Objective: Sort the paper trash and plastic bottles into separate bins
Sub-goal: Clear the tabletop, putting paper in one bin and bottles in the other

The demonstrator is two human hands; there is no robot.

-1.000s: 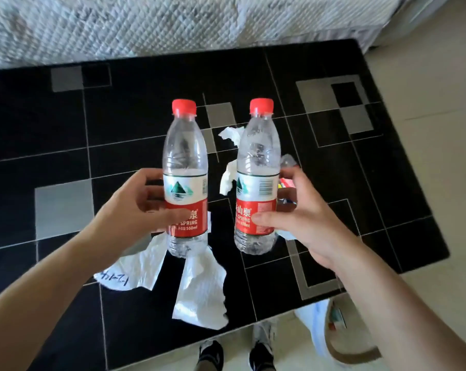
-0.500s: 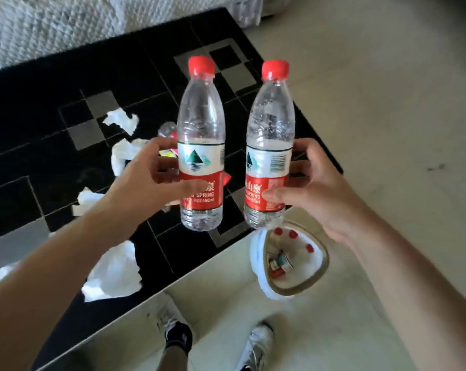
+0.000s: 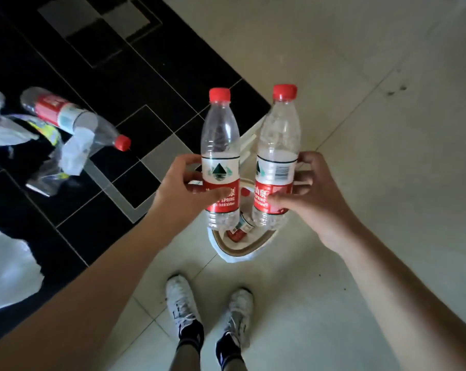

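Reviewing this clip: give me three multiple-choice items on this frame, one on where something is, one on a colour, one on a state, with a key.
1. Where does the bin stand?
A. on the black rug
B. on the pale floor below the two held bottles
C. behind the shoes

2. What colour are the caps of the held bottles?
A. red
B. blue
C. white

3. How is the bottle on the rug lying?
A. upright
B. on its side
C. inside the bin

Key: 1 B, the bin's rim shows on the tile under the left bottle and the right bottle; 2 A, both caps are red; 3 B, it lies flat on the rug with its cap pointing sideways. The left hand and the right hand each grip one bottle upright.
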